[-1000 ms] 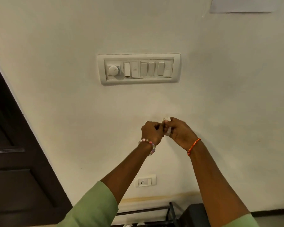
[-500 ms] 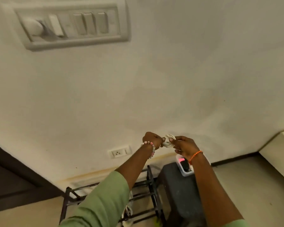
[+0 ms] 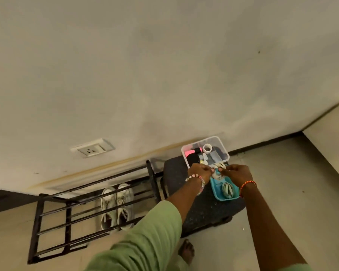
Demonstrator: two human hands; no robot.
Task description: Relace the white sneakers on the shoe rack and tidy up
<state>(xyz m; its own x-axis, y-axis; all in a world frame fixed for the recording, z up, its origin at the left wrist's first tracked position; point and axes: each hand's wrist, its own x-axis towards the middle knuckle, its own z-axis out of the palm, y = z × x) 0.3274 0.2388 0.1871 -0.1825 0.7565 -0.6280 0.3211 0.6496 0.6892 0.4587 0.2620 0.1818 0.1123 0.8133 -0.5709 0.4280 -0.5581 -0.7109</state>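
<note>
White lace bundle [image 3: 216,171] pinched; writing unreadable.

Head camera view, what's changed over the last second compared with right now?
The view tipped down from the wall switches to the floor, bringing in the shoe rack, the white sneakers, the clear box and the blue tray on the black stool. Both hands came down with it, now above the tray. Unchanged: the left hand and right hand still pinch the bundled white lace between them.
</note>
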